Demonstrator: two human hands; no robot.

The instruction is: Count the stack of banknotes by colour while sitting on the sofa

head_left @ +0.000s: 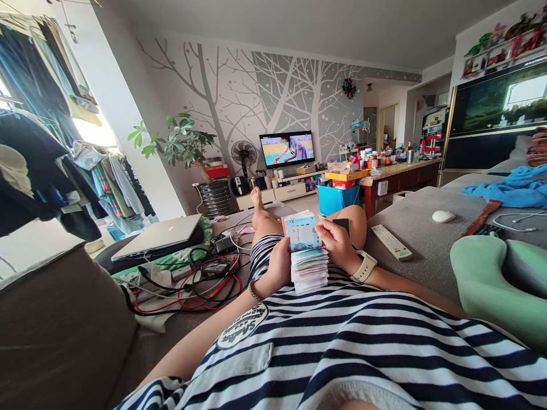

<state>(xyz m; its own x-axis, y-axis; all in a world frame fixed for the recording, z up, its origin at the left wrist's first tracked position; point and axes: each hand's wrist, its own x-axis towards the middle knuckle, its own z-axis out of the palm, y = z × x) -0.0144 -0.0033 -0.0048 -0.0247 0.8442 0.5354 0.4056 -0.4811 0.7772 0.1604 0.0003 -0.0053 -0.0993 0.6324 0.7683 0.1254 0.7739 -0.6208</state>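
A folded stack of banknotes (308, 272) is held above my lap, its lower half fanned out toward my striped shirt. My left hand (280, 261) is closed around the stack's left side. On the other side, my right hand (339, 244) pinches the edge of a blue banknote (301, 232) that stands up at the front, with pinkish notes behind it. A cream-strapped watch (364, 267) is on my right wrist. Just behind the right hand, a dark flat object (343, 226) rests on my thigh; I cannot make out what it is.
Left of my legs lie tangled cables (205, 276) and a closed laptop (160, 236). On the sofa to the right are a remote control (392, 242), a white mouse (443, 216) and a green neck pillow (481, 279). A cluttered table (401, 169) and a television (287, 149) stand farther off.
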